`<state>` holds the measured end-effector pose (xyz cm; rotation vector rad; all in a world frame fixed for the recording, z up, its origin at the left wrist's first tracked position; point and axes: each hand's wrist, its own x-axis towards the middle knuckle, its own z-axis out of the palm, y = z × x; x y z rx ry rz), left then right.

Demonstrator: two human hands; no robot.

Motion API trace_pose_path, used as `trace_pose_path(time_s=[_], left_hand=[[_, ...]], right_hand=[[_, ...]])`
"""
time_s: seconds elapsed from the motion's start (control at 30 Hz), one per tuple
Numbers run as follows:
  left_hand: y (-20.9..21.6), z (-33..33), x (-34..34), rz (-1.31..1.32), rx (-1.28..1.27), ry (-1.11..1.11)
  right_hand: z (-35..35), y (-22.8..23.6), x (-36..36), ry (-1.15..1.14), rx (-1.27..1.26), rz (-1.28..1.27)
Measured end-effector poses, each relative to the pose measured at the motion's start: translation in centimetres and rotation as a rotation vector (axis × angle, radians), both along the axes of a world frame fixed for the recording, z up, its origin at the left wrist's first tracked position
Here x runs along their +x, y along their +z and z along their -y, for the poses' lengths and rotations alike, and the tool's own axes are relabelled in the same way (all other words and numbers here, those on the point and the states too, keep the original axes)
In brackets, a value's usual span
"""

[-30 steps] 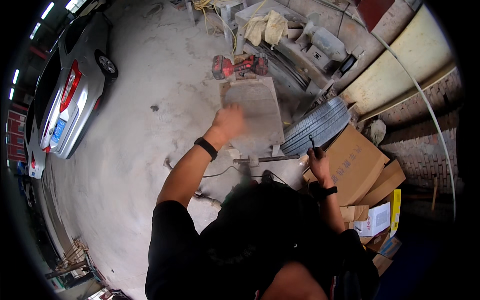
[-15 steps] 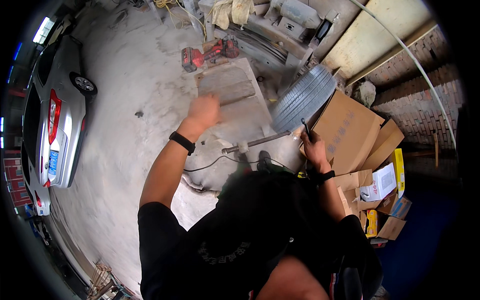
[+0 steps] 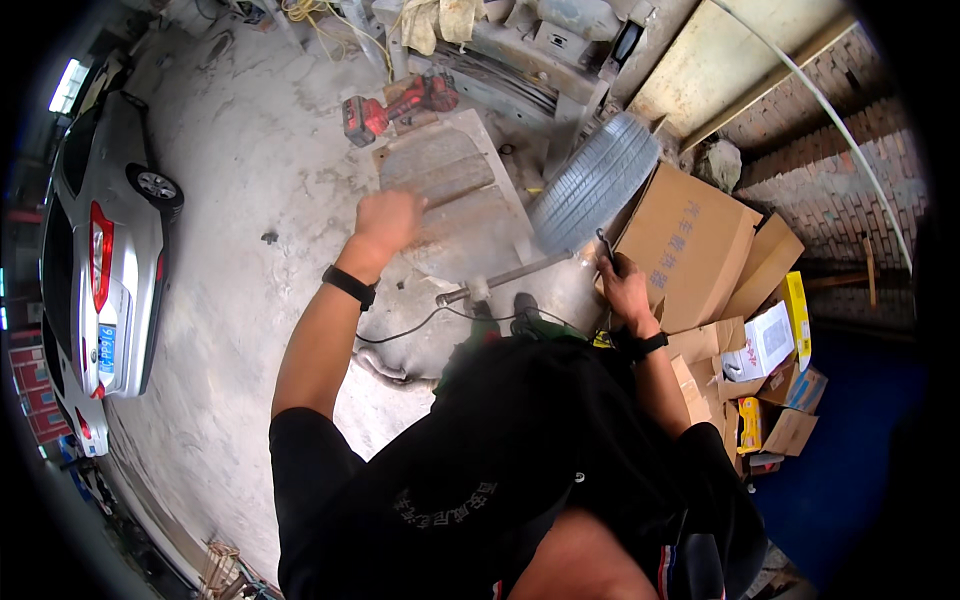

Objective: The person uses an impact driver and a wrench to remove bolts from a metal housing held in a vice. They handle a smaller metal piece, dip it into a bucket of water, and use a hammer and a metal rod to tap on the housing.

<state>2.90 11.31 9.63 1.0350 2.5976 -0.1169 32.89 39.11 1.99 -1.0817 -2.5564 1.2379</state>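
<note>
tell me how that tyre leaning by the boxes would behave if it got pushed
The tyre stands on its tread, tilted against the cardboard box, so a shove would probably roll or topple it. It looks thick and bulky, so likely heavy. The grooved rubber should grip rather than slip.

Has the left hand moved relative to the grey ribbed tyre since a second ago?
Cannot tell: the head camera swung. The closed left hand sits left of the grey ribbed tyre, much as before.
</note>
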Motion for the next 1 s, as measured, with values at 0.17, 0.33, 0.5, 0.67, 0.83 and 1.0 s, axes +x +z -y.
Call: trace_pose_path(time_s=[0.17,0.33,0.5,0.67,0.83,1.0], left_hand=[[-2.7,1.7,0.3,-0.247,0.225,-0.119],[-1.5,0.6,-0.1,-0.099,0.141,-0.072],[-1.0,0.4,1.1,-0.229,0.307,-0.006],[-3.0,1.0,0.1,-0.276,0.318,-0.144],[-1.1,0.0,0.8,-0.157,0.184,-0.027],[-3.3,1.3,0.7,-0.292,0.399,-0.066]], right_hand=[[0.1,-0.8,-0.3,0.018,-0.015,-0.009],[0.0,-1.6,-0.1,0.017,-0.009,-0.009],[-0.3,-1.4,0.0,0.009,-0.032,0.001],[-1.0,-2.5,0.6,0.030,-0.019,0.013],[-0.9,-2.0,0.4,0.002,-0.051,0.016],[-0.9,-2.1,0.1,0.025,-0.040,0.016]])
